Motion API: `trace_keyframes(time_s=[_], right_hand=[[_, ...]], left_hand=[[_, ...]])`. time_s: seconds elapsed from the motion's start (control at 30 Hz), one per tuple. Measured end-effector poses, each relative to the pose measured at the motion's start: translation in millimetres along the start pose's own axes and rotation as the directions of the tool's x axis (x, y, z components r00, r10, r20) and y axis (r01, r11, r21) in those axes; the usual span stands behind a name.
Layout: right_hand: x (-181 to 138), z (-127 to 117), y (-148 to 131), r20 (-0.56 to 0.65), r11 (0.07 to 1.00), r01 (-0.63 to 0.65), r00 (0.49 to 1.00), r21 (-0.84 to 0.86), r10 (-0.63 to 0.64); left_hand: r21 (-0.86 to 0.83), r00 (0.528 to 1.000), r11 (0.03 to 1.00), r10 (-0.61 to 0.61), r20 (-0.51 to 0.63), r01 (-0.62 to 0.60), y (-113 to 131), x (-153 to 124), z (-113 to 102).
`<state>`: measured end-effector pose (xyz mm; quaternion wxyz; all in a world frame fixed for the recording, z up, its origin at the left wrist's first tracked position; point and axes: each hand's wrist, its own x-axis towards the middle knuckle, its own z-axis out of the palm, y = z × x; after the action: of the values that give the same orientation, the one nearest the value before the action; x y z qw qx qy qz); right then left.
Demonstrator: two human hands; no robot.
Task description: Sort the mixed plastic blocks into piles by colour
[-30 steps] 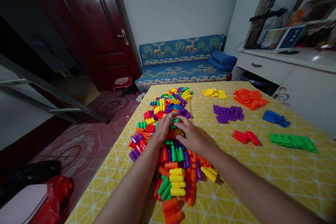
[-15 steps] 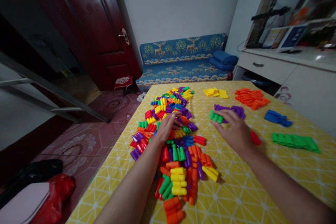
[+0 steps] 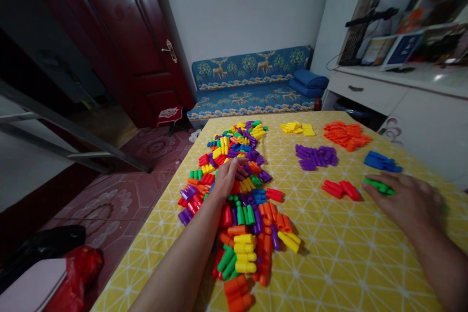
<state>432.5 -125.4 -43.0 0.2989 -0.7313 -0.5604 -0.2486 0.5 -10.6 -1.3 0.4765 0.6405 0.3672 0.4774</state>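
View: head camera, forward and down.
Green pieces (image 3: pixel 380 186): bright plastic, knobbed, side by side, at the right of the desk (image 3: pixel 329 253); partly covered by fingers.
Right hand (image 3: pixel 407 200): grip clenched around green pieces; slightly blurred.
Left hand (image 3: pixel 227 176): over the mixed pile (image 3: pixel 248 214); cannot tell whether its grip grasps anything.
Neighbours: red pieces (image 3: pixel 341 189) just left of the right hand; blue pieces (image 3: pixel 382 161) just beyond.
Edges: mixed pile nears the desk's left side.
Open room: bare yellow surface between pile and red pieces.
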Motion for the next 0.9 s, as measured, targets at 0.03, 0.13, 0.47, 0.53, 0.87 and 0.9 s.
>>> trace_keyframes(time_s=[0.03, 0.13, 0.47, 0.53, 0.87, 0.9], right_hand=[[1.6, -2.8, -9.8, -0.046, 0.998, -0.013, 0.999, 0.053, 0.016], [5.9, -13.3, -49.6, -0.095, 0.965, 0.048, 0.995, 0.256, -0.025], [4.4, 6.5, -203.1, 0.302, 0.657, 0.019, 0.878, 0.754, -0.372], [7.3, 18.2, -221.8, 0.349, 0.650, -0.021, 0.857, 0.760, -0.380], [4.6, 41.1, -240.2, 0.389, 0.569, -0.206, 0.895, 0.796, -0.220], [5.5, 41.3, -237.5, 0.387, 0.522, -0.259, 0.910, 0.813, -0.152]], left_hand=[[0.026, 0.999, 0.999, 0.022, -0.027, -0.021, -0.6, -0.1, -0.6], [0.115, 0.986, 0.991, 0.086, -0.144, -0.070, -1.8, 0.4, -2.1], [0.500, 0.936, 0.864, 0.228, -0.269, -0.067, 0.3, 3.1, -6.6], [0.551, 0.937, 0.831, 0.245, -0.250, -0.070, -2.0, 3.8, -6.8], [0.586, 0.952, 0.805, 0.242, -0.187, -0.090, -9.5, 6.1, -7.4], [0.590, 0.953, 0.803, 0.242, -0.184, -0.090, -9.4, 6.1, -7.4]])
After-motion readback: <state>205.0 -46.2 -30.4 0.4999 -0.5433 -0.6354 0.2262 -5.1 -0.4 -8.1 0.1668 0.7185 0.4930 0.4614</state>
